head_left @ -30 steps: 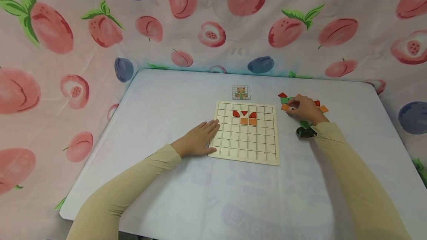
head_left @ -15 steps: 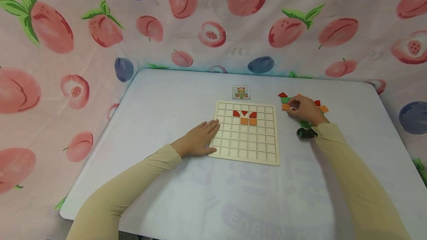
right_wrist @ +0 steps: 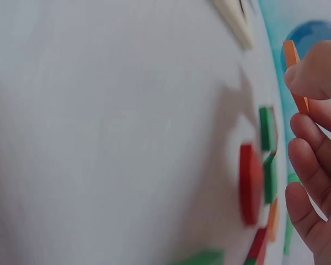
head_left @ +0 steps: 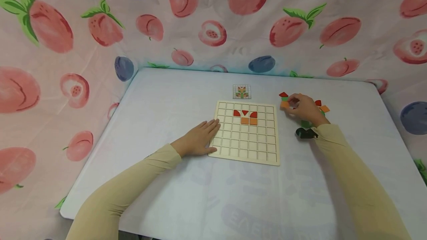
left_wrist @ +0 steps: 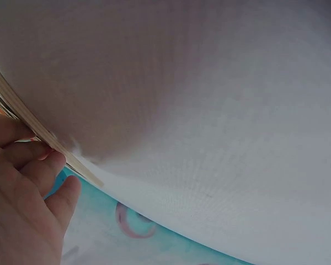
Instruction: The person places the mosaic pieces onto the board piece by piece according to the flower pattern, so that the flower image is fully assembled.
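My left hand (head_left: 198, 139) lies with fingers extended on the left edge of a square wooden grid board (head_left: 235, 146). In the left wrist view its fingers meet the rim of the board (left_wrist: 30, 118). Two red quarter-round tiles, a red triangle (head_left: 245, 112) and two orange square tiles (head_left: 249, 121) sit in the upper grid cells. My right hand (head_left: 306, 109), right of the board, pinches an orange tile (right_wrist: 291, 53) between thumb and fingers, raised above the table. Loose red and green tiles lie around and under that hand, partly hidden by it.
Behind the board lies a small pattern card (head_left: 241, 92). Among the loose pieces are a red tile (head_left: 283, 94), an orange tile (head_left: 324, 109) and a green tile (head_left: 305, 124). A dark object (head_left: 306, 133) shows at the right wrist. Fruit-print cloth (head_left: 186, 36) stands behind the white table.
My right hand now has an orange tile lifted a little toward the board, off the loose pieces. The left hand and the tiles on the board stay as they were.
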The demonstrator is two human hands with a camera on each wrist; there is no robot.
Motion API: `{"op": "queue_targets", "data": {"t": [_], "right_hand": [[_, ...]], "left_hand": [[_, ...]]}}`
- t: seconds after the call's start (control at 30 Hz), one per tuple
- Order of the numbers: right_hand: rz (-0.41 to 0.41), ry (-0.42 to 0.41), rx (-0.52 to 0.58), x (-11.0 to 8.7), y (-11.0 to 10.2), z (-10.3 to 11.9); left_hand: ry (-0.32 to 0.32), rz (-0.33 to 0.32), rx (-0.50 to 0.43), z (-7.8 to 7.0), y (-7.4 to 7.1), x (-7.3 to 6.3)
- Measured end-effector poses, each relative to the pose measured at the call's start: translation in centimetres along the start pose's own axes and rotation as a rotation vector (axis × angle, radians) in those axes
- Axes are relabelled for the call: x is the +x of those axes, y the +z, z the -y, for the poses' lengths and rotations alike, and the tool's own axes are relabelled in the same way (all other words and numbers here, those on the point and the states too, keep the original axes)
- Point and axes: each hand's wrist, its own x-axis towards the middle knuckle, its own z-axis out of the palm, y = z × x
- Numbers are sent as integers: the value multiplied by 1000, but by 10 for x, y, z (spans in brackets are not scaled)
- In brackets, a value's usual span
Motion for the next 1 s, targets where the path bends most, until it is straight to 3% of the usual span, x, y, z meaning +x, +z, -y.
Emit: {"op": "queue_targets", "data": {"t": [0.2, 0.33, 0.73, 1.0], "right_hand": [[-18, -127, 89, -1, 4, 21], [6, -128, 153, 0, 14, 36], [94, -145, 190, 0, 53, 81], [159, -205, 190, 3, 76, 98]], "left_hand": [[-8, 4, 15, 0, 2, 0], [-12, 14, 32, 1, 3, 1], [-7, 6, 16, 3, 4, 1], [-1, -6, 21, 3, 5, 2]]}}
